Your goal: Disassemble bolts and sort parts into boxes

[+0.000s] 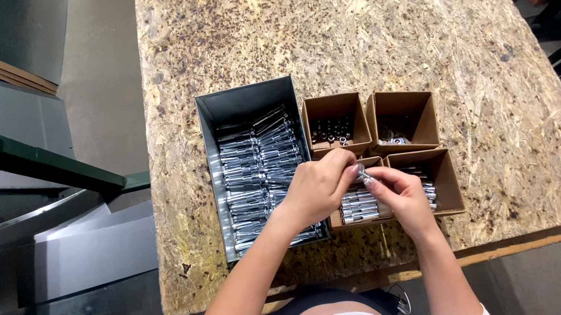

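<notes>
Just above the long cardboard box point(444, 178) of bolts, the left hand point(318, 189) and right hand point(399, 192) meet, both pinched narrowly on one small shiny bolt point(363, 175), its long axis seemingly slanting from upper left to lower right, equally near both hands.
</notes>
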